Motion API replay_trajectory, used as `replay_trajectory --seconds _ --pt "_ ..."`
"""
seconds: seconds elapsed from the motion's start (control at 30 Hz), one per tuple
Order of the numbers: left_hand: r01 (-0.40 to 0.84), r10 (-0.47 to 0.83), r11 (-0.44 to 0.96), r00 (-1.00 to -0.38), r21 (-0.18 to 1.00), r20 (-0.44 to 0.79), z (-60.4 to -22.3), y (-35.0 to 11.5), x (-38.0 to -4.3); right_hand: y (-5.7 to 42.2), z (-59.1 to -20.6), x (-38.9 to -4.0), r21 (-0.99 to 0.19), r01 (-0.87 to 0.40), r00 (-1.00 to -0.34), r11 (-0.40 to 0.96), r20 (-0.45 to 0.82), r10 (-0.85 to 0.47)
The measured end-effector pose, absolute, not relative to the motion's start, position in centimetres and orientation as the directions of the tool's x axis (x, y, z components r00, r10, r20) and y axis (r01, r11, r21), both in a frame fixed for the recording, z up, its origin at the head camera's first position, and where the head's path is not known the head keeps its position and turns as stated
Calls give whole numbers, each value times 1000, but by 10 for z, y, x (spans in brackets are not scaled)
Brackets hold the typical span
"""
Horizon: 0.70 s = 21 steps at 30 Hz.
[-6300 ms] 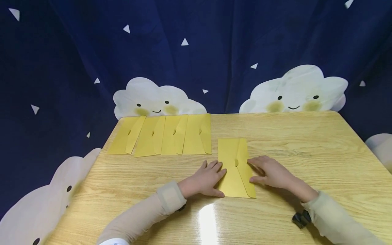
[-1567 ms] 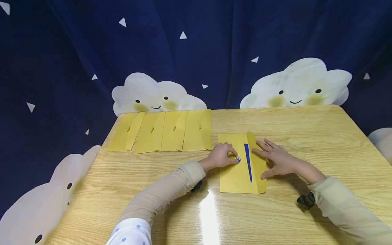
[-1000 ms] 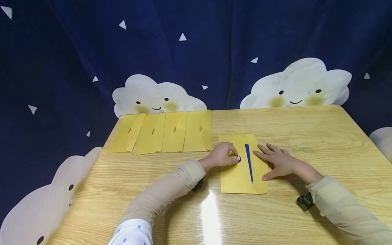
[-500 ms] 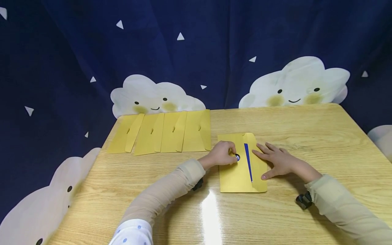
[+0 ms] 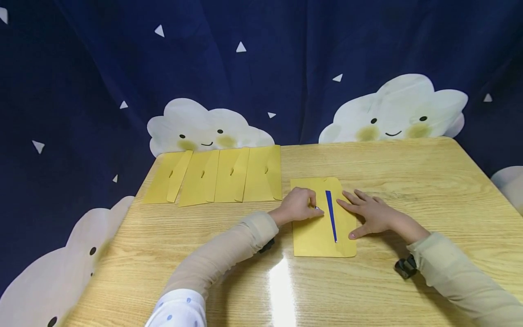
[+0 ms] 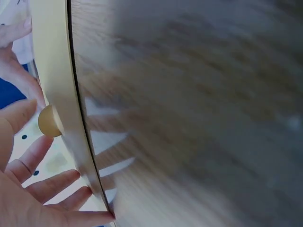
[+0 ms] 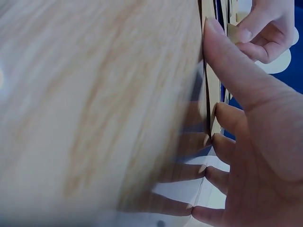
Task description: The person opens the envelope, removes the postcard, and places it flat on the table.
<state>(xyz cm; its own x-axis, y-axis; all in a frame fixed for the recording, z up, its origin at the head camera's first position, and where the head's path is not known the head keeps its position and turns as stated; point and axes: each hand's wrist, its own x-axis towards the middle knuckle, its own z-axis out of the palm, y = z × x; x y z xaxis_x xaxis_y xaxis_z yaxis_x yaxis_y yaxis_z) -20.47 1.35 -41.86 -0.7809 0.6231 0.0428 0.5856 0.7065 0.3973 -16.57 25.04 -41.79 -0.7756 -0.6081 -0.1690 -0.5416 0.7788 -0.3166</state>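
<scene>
A yellow envelope (image 5: 310,243) lies on the table in front of me, its flap (image 5: 347,236) folded out to the right. A narrow blue strip (image 5: 331,215) shows at its mouth. My left hand (image 5: 298,204) comes over the envelope from the left, thumb and forefinger pinching a small rounded paper tab (image 6: 49,122) on its front. Those fingers mostly hide the small opening beneath. My right hand (image 5: 372,214) lies spread, its fingertips on the flap's outer edge. In the right wrist view, fingers (image 7: 222,113) meet the paper's edge.
Several more yellow envelopes (image 5: 229,177) lie in a row at the table's back left, flaps down. The wooden table (image 5: 400,177) reaches back to a dark blue curtain (image 5: 261,81) with printed clouds. Black wrist cameras (image 5: 406,267) sit under the sleeves.
The flap, folded down 6.3 s ago, went from partly raised to lying out flat. The blue strip came into view. My left hand moved onto the tab, lately covering the blue-and-white spot there.
</scene>
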Motion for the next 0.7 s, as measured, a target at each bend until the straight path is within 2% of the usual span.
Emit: replay_trajectory --seconds 0.23,0.4,0.57,0.7 --pt "563 603 741 -798 366 7 -414 18 -204 250 -417 -166 -323 -531 -778 783 -181 -602" --pt "593 640 728 -768 343 -29 -412 20 -205 250 -417 -167 -318 -520 -785 792 -187 -591" --pt "596 652 748 -742 292 -157 -412 24 -204 250 -419 -166 -317 -517 -787 795 -190 -587" --pt "568 617 786 -749 243 -243 -414 27 -203 250 -420 -166 -320 -515 -787 795 -190 -587"
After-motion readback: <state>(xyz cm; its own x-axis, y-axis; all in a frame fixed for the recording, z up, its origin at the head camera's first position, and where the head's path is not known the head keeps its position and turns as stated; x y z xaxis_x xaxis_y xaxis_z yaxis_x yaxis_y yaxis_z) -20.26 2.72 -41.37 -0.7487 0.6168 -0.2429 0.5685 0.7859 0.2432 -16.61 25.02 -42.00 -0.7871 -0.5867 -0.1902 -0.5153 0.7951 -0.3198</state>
